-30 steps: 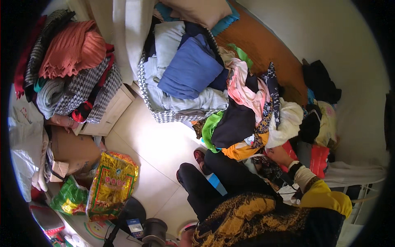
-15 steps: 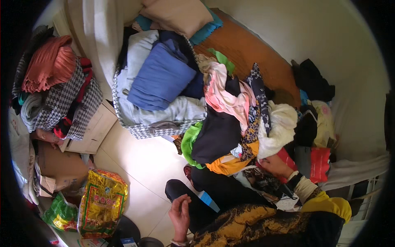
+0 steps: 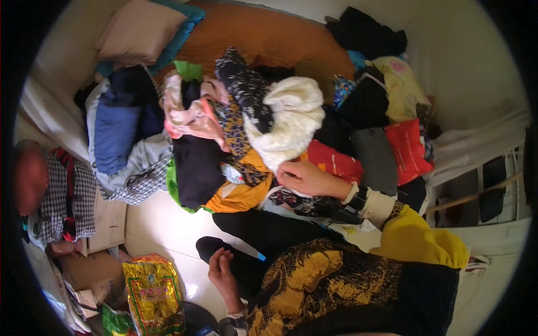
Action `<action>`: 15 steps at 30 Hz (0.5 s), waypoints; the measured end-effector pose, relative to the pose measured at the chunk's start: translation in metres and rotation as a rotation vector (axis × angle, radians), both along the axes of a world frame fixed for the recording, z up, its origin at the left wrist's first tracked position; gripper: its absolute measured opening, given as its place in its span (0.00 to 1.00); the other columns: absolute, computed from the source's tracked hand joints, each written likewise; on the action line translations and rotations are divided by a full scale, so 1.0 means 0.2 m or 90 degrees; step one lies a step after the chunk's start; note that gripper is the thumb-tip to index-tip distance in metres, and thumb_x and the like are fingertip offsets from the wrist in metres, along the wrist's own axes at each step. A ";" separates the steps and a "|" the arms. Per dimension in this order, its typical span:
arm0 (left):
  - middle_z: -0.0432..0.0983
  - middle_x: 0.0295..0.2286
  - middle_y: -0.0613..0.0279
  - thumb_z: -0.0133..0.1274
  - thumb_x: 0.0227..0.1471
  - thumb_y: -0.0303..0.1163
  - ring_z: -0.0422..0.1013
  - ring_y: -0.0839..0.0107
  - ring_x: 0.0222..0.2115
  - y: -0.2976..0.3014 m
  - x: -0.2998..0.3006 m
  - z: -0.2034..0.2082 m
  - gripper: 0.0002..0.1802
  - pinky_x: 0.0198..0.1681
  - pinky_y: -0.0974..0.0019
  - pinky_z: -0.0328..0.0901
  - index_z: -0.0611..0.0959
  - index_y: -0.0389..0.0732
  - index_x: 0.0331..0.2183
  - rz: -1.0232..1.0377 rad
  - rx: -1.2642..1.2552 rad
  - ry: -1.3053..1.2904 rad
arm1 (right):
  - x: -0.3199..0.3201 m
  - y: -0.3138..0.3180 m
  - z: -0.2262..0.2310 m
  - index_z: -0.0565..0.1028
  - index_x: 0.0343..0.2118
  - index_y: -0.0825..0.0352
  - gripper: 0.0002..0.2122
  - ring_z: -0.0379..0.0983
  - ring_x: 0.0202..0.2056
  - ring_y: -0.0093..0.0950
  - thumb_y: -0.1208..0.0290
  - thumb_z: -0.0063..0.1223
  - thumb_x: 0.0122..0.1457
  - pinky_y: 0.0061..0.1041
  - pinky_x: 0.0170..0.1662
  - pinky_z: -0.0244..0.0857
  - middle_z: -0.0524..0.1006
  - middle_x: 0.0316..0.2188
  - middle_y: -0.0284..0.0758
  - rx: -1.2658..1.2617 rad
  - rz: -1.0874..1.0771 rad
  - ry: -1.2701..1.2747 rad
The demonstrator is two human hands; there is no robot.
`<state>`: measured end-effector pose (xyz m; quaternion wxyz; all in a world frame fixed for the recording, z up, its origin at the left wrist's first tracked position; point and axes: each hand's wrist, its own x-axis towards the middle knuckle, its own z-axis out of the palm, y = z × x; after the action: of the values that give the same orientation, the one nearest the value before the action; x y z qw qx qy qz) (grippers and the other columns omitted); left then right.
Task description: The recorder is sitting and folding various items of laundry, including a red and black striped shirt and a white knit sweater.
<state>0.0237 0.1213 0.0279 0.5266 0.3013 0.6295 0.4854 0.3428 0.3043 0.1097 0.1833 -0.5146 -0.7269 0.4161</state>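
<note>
White cloth (image 3: 294, 115): my right hand (image 3: 302, 178) at its lower edge, back upward; cannot tell if gripping.
Left hand (image 3: 222, 274): raised near my knee (image 3: 205, 246), empty, fingers loosely curled.

A cream-white, soft-textured garment (image 3: 294, 115) lies crumpled atop the heap of clothes (image 3: 199, 171), bunched into thick folds, broad above and narrowing toward its lower end, which comes right up to the right hand (image 3: 308, 177).

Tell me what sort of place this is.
Probably a bedroom: there's a beige pillow, what looks like an orange-brown bed cover, and a big heap of clothes.
</note>
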 end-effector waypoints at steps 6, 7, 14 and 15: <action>0.77 0.35 0.58 0.46 0.64 0.28 0.74 0.72 0.36 0.02 0.08 0.07 0.13 0.45 0.69 0.70 0.78 0.30 0.45 -0.007 0.027 0.040 | 0.11 0.05 0.08 0.72 0.40 0.63 0.11 0.77 0.31 0.38 0.63 0.55 0.59 0.35 0.33 0.68 0.77 0.29 0.41 0.112 -0.141 -0.004; 0.77 0.35 0.58 0.46 0.64 0.28 0.74 0.72 0.36 0.03 0.10 0.09 0.13 0.45 0.69 0.70 0.78 0.30 0.45 -0.010 0.026 0.042 | 0.15 0.09 0.08 0.72 0.41 0.64 0.12 0.73 0.29 0.28 0.69 0.60 0.55 0.28 0.32 0.66 0.73 0.27 0.34 0.314 -0.181 0.031; 0.78 0.35 0.58 0.47 0.63 0.27 0.74 0.73 0.35 0.01 0.16 0.04 0.13 0.43 0.71 0.69 0.78 0.30 0.45 -0.066 0.078 0.063 | 0.41 0.45 0.14 0.62 0.61 0.62 0.35 0.68 0.54 0.49 0.59 0.61 0.49 0.40 0.55 0.65 0.68 0.56 0.48 0.538 -0.275 -0.260; 0.78 0.35 0.58 0.47 0.63 0.27 0.74 0.73 0.35 0.01 0.18 0.05 0.13 0.43 0.71 0.69 0.78 0.30 0.45 -0.058 0.084 0.066 | 0.42 0.49 0.12 0.64 0.60 0.63 0.34 0.69 0.53 0.48 0.59 0.60 0.50 0.40 0.54 0.65 0.70 0.54 0.49 0.369 -0.210 -0.304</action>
<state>0.0587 0.1234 0.0375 0.4937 0.3882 0.6084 0.4851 0.4276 0.4022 0.1345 0.2111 -0.6337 -0.7437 0.0278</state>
